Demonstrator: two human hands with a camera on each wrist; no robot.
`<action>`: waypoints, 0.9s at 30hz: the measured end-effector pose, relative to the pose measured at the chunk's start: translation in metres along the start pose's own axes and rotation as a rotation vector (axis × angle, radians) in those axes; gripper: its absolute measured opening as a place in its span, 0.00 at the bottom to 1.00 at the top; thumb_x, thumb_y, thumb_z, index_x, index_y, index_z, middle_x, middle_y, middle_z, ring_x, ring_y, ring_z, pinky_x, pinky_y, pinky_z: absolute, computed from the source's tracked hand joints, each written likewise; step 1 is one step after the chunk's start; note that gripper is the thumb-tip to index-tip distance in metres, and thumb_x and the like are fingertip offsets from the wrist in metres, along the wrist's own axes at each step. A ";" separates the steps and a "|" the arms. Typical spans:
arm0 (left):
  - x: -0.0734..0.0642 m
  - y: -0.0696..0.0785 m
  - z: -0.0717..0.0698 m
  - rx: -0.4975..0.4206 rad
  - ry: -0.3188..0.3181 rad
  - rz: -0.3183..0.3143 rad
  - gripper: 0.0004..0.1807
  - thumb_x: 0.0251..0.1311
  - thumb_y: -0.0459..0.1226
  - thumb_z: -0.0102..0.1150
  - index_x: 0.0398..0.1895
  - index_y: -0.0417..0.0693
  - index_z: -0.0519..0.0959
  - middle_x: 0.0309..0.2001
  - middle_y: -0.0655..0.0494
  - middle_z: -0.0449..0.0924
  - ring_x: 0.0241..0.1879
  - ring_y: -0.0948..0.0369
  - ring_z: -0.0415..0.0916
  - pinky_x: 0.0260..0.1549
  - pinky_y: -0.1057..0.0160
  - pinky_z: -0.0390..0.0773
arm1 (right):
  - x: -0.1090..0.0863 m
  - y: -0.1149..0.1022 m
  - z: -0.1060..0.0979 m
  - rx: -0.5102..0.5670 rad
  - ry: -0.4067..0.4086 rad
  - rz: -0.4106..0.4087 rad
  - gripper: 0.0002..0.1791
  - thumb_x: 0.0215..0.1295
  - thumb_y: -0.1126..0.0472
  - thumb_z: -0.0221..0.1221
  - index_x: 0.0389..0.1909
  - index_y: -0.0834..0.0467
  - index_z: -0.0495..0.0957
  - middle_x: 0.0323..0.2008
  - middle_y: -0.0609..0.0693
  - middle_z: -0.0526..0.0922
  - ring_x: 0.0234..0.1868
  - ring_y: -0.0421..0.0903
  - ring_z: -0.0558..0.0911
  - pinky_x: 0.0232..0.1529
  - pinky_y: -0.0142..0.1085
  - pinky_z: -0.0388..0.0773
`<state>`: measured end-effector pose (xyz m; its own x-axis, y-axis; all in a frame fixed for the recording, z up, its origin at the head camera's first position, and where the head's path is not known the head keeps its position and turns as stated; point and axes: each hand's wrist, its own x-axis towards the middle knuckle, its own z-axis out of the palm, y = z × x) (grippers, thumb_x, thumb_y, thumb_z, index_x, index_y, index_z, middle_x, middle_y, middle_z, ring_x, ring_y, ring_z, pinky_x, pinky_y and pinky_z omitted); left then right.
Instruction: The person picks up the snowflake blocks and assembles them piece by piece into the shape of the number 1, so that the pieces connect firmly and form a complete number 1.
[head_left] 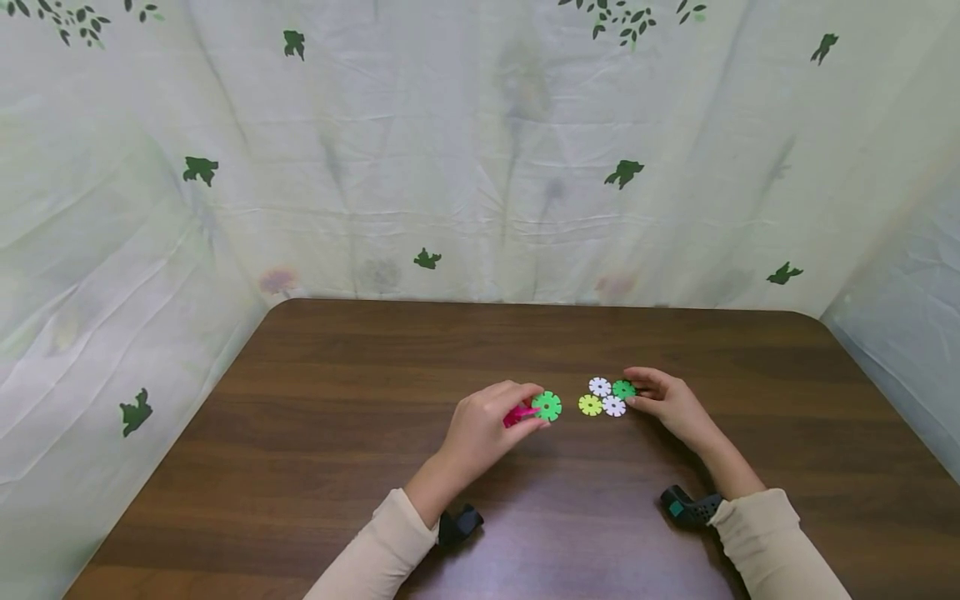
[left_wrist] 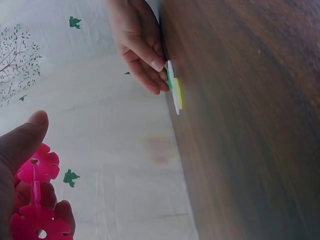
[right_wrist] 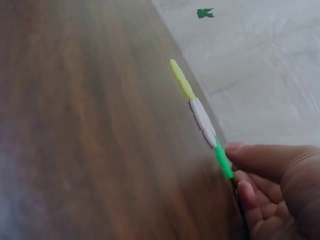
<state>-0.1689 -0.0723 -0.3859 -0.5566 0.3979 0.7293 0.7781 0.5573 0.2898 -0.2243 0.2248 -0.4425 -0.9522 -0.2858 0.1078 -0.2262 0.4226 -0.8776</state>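
Note:
My left hand (head_left: pixel 491 425) holds a group of joined notched interlocking discs above the table: pink discs (left_wrist: pixel 42 165) partly hidden by the fingers, and a light green disc (head_left: pixel 547 406) facing up at the fingertips. To the right lies a flat cluster of interlocking discs: two white discs (head_left: pixel 614 406), a yellow disc (head_left: pixel 590 405) and a darker green disc (head_left: pixel 623 389). My right hand (head_left: pixel 671 408) grips that green disc by its outer edge, thumb on the near side and fingers on the far side. In the right wrist view the cluster appears edge-on, near the tabletop.
The brown wooden table (head_left: pixel 337 467) has rounded far corners. Behind and beside it hangs a pale curtain (head_left: pixel 450 150) with green bird and leaf prints. Dark wrist devices (head_left: pixel 460 525) are worn at both cuffs.

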 end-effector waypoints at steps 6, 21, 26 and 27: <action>0.000 0.000 0.000 0.003 0.003 -0.001 0.19 0.37 0.41 0.73 0.35 0.47 0.81 0.28 0.62 0.78 0.26 0.69 0.70 0.24 0.75 0.70 | 0.003 0.002 0.001 -0.167 0.009 -0.002 0.22 0.58 0.64 0.58 0.54 0.65 0.70 0.46 0.60 0.74 0.43 0.53 0.73 0.38 0.38 0.72; 0.000 -0.001 0.000 0.010 0.006 0.002 0.19 0.35 0.40 0.74 0.35 0.46 0.81 0.28 0.61 0.78 0.26 0.68 0.71 0.24 0.74 0.71 | 0.003 -0.005 0.001 -0.232 0.021 0.012 0.14 0.58 0.65 0.59 0.45 0.60 0.74 0.32 0.52 0.75 0.30 0.48 0.72 0.29 0.39 0.70; 0.000 -0.001 -0.001 0.012 -0.005 -0.005 0.19 0.37 0.42 0.73 0.36 0.46 0.81 0.29 0.62 0.79 0.28 0.69 0.72 0.25 0.74 0.71 | 0.002 -0.010 -0.001 -0.124 0.038 -0.013 0.16 0.59 0.68 0.57 0.49 0.63 0.73 0.33 0.55 0.77 0.32 0.48 0.78 0.32 0.39 0.75; 0.000 -0.001 -0.001 0.011 -0.006 -0.005 0.19 0.37 0.42 0.73 0.36 0.46 0.81 0.30 0.62 0.79 0.28 0.69 0.72 0.26 0.74 0.71 | 0.002 -0.012 -0.001 -0.102 0.047 -0.011 0.16 0.59 0.68 0.57 0.48 0.63 0.73 0.32 0.55 0.76 0.32 0.48 0.79 0.32 0.38 0.75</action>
<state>-0.1693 -0.0736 -0.3860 -0.5622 0.3993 0.7242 0.7722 0.5670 0.2868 -0.2233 0.2199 -0.4312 -0.9576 -0.2513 0.1408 -0.2540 0.5061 -0.8242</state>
